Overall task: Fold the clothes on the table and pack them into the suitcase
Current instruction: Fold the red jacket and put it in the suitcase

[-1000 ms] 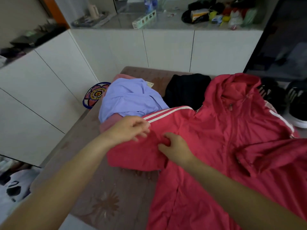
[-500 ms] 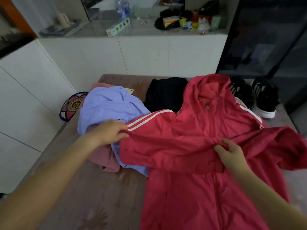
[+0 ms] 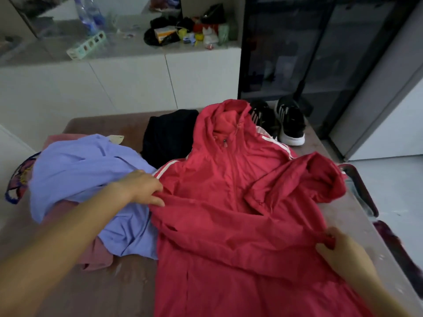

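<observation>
Moved rightward since before, right hand (image 3: 340, 252) pinches a sleeve of the red jacket (image 3: 229, 184); left hand (image 3: 143, 188) pinches its shoulder fold.

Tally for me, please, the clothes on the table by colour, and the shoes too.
Red jacket: 1
Lavender garment: 1
Pink garment: 1
Black garment: 1
Black shoes: 2
Total: 6

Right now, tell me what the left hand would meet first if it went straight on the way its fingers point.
The red jacket: the left hand points right and touches its shoulder fold, so it would probably push into the chest fabric.
</observation>
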